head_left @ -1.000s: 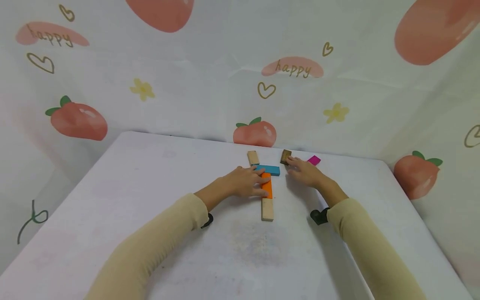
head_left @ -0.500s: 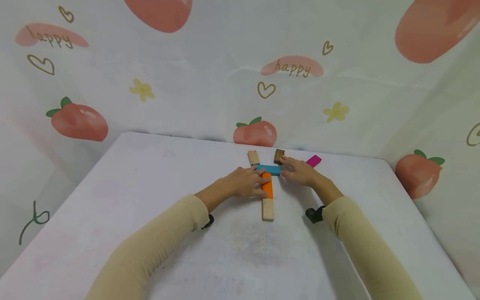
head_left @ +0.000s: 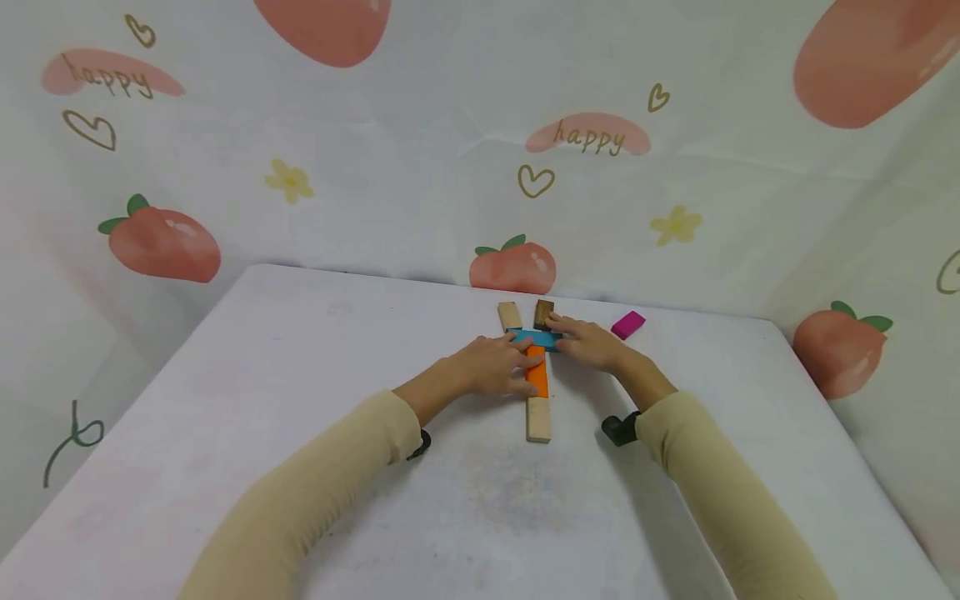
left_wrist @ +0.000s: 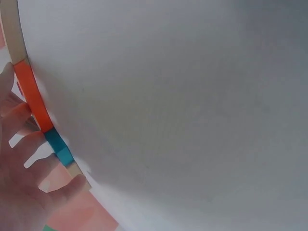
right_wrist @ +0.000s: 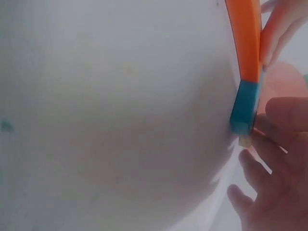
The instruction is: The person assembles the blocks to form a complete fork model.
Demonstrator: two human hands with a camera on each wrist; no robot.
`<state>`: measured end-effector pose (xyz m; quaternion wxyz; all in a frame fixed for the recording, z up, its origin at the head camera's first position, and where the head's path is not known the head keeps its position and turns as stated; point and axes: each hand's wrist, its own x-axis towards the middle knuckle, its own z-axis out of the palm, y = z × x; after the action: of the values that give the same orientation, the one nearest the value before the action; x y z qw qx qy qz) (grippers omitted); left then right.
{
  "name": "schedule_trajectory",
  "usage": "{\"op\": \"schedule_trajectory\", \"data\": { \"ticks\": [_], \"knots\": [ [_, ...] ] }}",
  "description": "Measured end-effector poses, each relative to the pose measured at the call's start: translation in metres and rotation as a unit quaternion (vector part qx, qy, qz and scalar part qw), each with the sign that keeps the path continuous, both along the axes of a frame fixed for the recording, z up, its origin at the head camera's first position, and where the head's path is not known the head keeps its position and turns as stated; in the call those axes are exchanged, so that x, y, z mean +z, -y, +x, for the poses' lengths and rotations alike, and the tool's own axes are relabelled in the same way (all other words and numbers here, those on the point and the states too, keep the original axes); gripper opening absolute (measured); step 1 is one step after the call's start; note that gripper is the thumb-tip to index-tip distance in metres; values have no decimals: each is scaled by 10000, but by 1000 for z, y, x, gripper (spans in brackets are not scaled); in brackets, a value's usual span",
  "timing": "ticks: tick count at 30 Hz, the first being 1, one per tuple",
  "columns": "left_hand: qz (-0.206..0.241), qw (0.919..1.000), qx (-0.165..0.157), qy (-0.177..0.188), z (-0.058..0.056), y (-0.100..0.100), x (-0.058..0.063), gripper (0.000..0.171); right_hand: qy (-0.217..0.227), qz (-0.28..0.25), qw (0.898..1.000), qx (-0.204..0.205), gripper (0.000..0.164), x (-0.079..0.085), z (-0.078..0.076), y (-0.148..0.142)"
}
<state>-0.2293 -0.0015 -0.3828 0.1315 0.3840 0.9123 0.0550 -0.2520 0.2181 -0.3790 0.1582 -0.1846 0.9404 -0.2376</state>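
My left hand (head_left: 491,365) lies over the left side of the blocks, its fingers spread across the blue block (head_left: 542,337) and the orange block (head_left: 537,380). These two meet in a T, the blue one crosswise at the far end. A pale wooden block (head_left: 537,419) continues the line at the near end. Beyond the blue block's left part lies another pale wooden block (head_left: 509,315). My right hand (head_left: 591,344) reaches in from the right. Its fingertips touch the dark brown block (head_left: 543,313), while the thumb is at the blue block's right end.
A magenta block (head_left: 627,325) lies apart, to the right of my right hand near the back edge of the white table (head_left: 360,300). Behind the table hangs a white cloth (head_left: 420,150) printed with peaches. A black strap piece (head_left: 619,428) sticks out below the right sleeve.
My right hand has moved left, sliding the brown block with it from the right to the blue block's far side. More of the magenta block shows. The left hand has stayed in place.
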Motion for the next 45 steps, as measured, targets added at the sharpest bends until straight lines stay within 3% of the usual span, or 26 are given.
{"op": "schedule_trajectory", "data": {
  "ticks": [17, 45],
  "knots": [
    [13, 10000, -47, 37, 1, 1, 2, 62, 7, 380, 9992, 146, 51, 6, 3, 12],
    [119, 9999, -71, 18, 1, 1, 0, 62, -172, 494, 9986, 91, 51, 3, 4, 14]
  ]
}}
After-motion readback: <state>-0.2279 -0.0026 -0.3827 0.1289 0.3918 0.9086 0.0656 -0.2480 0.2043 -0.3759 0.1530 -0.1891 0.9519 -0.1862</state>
